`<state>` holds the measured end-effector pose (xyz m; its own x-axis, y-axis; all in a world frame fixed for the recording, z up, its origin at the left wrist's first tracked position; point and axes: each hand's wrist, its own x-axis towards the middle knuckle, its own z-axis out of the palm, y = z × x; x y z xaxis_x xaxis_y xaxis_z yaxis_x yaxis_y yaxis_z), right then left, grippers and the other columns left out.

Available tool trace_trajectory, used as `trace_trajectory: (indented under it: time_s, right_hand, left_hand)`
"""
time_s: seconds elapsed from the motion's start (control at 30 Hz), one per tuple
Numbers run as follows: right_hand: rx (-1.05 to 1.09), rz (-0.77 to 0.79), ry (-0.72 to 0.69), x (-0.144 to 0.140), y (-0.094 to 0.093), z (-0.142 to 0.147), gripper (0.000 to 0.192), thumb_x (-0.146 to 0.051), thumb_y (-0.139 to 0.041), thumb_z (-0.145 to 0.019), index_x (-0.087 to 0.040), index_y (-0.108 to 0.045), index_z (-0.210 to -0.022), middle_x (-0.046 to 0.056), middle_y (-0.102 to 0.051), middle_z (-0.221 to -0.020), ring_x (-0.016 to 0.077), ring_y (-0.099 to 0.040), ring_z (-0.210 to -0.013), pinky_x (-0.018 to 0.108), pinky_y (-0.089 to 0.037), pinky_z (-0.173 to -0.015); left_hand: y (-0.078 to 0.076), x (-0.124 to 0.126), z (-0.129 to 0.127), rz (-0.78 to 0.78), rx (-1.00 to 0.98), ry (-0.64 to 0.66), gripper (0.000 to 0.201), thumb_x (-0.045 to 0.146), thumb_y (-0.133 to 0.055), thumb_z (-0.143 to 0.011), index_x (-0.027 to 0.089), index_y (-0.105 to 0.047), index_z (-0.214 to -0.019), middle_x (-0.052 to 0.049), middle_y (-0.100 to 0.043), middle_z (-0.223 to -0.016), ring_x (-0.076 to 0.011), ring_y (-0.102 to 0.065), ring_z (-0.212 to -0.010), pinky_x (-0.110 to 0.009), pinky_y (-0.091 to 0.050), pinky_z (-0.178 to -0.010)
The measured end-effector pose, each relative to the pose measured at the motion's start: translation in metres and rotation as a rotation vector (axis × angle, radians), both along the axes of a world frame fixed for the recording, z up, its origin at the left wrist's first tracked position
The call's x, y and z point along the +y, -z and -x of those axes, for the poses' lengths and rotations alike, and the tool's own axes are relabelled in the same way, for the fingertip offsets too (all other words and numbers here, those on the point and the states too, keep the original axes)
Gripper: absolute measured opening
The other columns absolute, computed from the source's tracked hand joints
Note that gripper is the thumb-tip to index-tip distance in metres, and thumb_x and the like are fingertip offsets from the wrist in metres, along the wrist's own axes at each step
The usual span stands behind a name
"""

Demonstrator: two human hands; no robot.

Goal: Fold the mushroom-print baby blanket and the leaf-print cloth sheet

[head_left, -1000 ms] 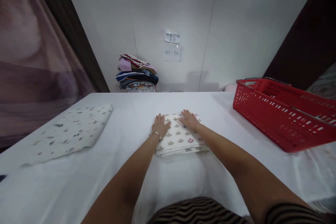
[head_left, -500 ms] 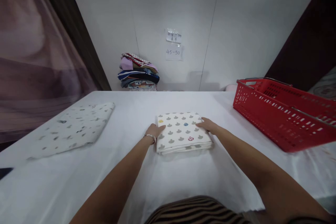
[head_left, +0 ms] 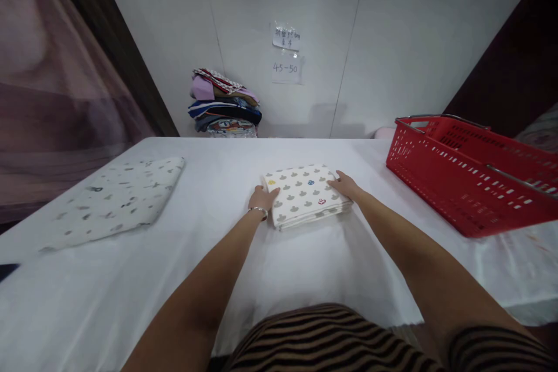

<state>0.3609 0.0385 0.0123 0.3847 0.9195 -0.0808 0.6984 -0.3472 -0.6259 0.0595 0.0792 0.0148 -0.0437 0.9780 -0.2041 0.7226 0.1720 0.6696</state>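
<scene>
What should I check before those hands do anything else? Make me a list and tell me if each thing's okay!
1. Left hand at the folded cloth's left side: ok, thumb over the edge.
2. Right hand at its right side: ok, touching it.
3. Folded cloth straight with the white table's far edge: not ok, its front edge slants.
4. Grip underneath the folded cloth: cannot tell, the cloth hides it.
5. Red basket out of the right hand's way: ok, there's a gap between them.
6. Other patterned cloth apart from the left hand: ok, it lies farther left.
</scene>
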Motion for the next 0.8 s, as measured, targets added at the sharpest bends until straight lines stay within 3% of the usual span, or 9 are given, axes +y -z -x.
trace_trajectory:
  time_s: [0.07,0.17,0.3,0.37,0.47,0.8]
  right_hand:
    - [-0.093,-0.134,-0.063,-0.015,0.0,0.005,0.056,-0.037,-0.054,-0.08,-0.016,-0.044,-0.131,0.012,-0.053,-0.126,0.0255,-0.049,-0.114,0.037,-0.037,-0.097]
    - [-0.116,-0.347,-0.259,-0.041,-0.001,0.022,0.033,-0.035,-0.051,-0.082,-0.02,-0.061,-0.11,0.006,-0.06,-0.116,0.0212,-0.052,-0.109,0.034,-0.039,-0.095]
    - [-0.133,-0.376,-0.643,-0.065,-0.005,0.05,0.027,-0.039,-0.05,-0.084,-0.023,-0.068,-0.097,0.004,-0.065,-0.104,0.0202,-0.054,-0.103,0.034,-0.039,-0.094]
    - [-0.182,-0.371,-0.744,-0.069,-0.007,0.058,0.028,-0.037,-0.048,-0.086,-0.023,-0.069,-0.098,0.005,-0.064,-0.104,0.0207,-0.054,-0.102,0.035,-0.039,-0.092]
    - [-0.244,-0.374,-0.768,-0.069,-0.008,0.061,0.028,-0.034,-0.047,-0.086,-0.022,-0.069,-0.099,0.008,-0.064,-0.103,0.0216,-0.053,-0.099,0.035,-0.04,-0.088]
    - [-0.341,-0.397,-0.709,-0.08,-0.004,0.063,0.03,-0.031,-0.042,-0.089,-0.022,-0.07,-0.089,0.008,-0.063,-0.094,0.0205,-0.052,-0.091,0.035,-0.04,-0.083]
  left_hand:
    - [-0.001,-0.009,0.006,-0.083,0.015,0.027,0.068,0.058,-0.054,-0.073,0.017,-0.041,-0.125,-0.012,-0.058,-0.116,-0.0257,-0.056,-0.102,-0.033,-0.043,-0.08]
    - [-0.004,-0.033,0.012,-0.349,0.027,0.167,0.044,0.047,-0.053,-0.079,0.021,-0.052,-0.114,-0.007,-0.058,-0.112,-0.0198,-0.057,-0.095,-0.03,-0.043,-0.079]
    - [-0.005,-0.067,0.012,-0.548,0.03,0.527,0.023,0.042,-0.054,-0.081,0.023,-0.064,-0.09,-0.003,-0.06,-0.098,-0.0172,-0.054,-0.093,-0.029,-0.041,-0.082]
    - [-0.004,-0.076,0.011,-0.584,0.097,0.647,0.021,0.04,-0.056,-0.08,0.024,-0.066,-0.086,-0.002,-0.061,-0.094,-0.0184,-0.052,-0.093,-0.032,-0.039,-0.082]
    - [-0.001,-0.08,0.008,-0.592,0.184,0.693,0.018,0.036,-0.055,-0.082,0.024,-0.068,-0.086,-0.002,-0.062,-0.09,-0.0191,-0.051,-0.091,-0.033,-0.037,-0.079]
    - [-0.005,-0.088,0.003,-0.551,0.189,0.681,0.019,0.023,-0.047,-0.084,0.021,-0.065,-0.079,-0.003,-0.061,-0.086,-0.0181,-0.051,-0.088,-0.033,-0.036,-0.079]
